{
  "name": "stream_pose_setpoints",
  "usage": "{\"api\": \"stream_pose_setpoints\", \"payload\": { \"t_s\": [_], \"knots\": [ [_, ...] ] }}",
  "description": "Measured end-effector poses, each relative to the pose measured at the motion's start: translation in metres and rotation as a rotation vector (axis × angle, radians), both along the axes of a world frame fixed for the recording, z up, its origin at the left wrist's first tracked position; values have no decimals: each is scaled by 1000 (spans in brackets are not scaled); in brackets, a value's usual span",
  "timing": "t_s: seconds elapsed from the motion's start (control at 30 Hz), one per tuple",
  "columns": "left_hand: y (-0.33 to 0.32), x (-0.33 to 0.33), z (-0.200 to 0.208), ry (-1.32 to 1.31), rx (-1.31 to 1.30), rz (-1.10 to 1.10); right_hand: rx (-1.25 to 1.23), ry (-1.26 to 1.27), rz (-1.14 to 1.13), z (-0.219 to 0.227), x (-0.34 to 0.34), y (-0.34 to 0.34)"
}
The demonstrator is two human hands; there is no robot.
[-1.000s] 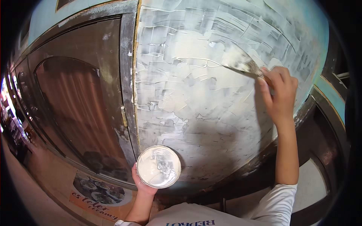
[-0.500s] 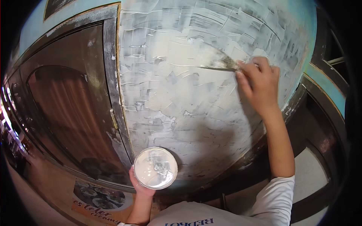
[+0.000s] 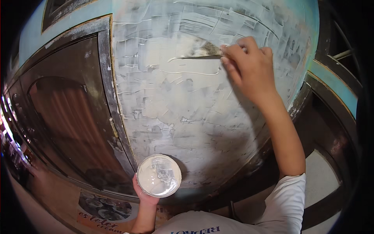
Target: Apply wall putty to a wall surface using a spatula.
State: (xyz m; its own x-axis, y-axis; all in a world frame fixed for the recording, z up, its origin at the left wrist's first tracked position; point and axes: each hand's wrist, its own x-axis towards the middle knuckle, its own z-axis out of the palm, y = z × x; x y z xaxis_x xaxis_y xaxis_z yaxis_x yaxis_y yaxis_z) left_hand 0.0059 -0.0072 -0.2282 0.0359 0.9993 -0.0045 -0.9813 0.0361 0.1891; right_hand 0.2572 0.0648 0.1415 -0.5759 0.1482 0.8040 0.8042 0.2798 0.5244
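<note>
My right hand (image 3: 251, 68) is closed around the handle of a putty knife (image 3: 210, 50). Its wide blade lies against the upper part of the wall (image 3: 187, 101), which is coated with patchy whitish putty full of ridges and strokes. Low and to the left, my left hand (image 3: 145, 191) grips a round tub (image 3: 159, 175) from its left side and underneath. Cream-coloured putty fills the tub, with a scraped, shiny patch on its surface. The tub is held a little in front of the wall's lower part.
A dark wooden door (image 3: 66, 113) in a worn frame stands left of the wall. To the right is dark wooden framing (image 3: 323, 121) with a pale panel (image 3: 320, 177). A printed banner (image 3: 103, 210) lies at the lower left. Turquoise paint (image 3: 337, 87) borders the wall.
My right hand and the putty knife have moved up and to the left along the wall, leaving a fresh ridge of putty below the blade. The left hand still holds the tub.
</note>
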Motion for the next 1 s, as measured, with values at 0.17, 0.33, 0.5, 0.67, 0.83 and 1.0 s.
{"api": "stream_pose_setpoints", "payload": {
  "t_s": [0.17, 0.33, 0.5, 0.67, 0.83, 1.0],
  "knots": [
    [-2, 0, -1, 8, -15, 12, 145, 27, -131, -2, 86, -15],
    [2, 3, -1, 8, -23, -10, 3, 25, -79, -11, 50, -20],
    [3, 11, 0, 38, -9, -38, -39, 7, 47, -31, 10, -9],
    [-2, 8, 1, 78, -41, -12, -59, 105, -96, -42, 60, -12],
    [-3, 3, 3, 64, -4, -9, 62, 136, -145, -43, 122, -35],
    [-3, 1, 3, 63, -21, 1, 30, 40, 130, -38, 27, -13]
  ]
}}
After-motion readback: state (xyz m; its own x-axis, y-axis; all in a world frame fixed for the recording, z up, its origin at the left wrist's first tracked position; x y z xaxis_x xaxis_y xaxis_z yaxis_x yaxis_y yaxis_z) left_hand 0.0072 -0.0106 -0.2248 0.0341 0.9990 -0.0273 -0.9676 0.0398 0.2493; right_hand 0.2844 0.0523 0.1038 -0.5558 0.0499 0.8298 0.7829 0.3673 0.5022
